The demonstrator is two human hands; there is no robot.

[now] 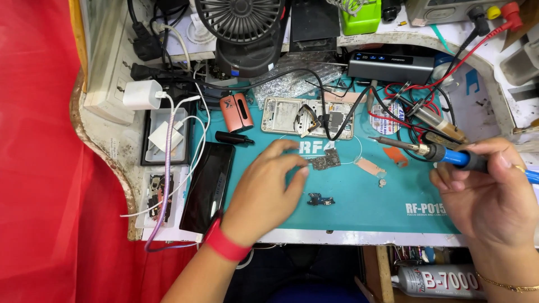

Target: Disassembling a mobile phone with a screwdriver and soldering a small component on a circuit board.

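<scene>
My left hand point(268, 188), with a red band at the wrist, rests on the teal work mat point(359, 207); its fingertips touch a small grey circuit board point(325, 161). My right hand point(494, 188) grips a blue-handled soldering iron point(432, 151) whose tip points left, raised above the mat and apart from the board. An opened phone body point(306, 118) with bare internals lies at the mat's far edge. A tiny blue connector board point(320, 200) sits just right of my left hand.
A black phone point(208, 185) lies face down at the mat's left edge beside a white tray point(165, 137) and charger cables. A pink case point(236, 112), black fan point(241, 33), grey box with red and black leads point(390, 64), and glue tube point(438, 280) surround the mat.
</scene>
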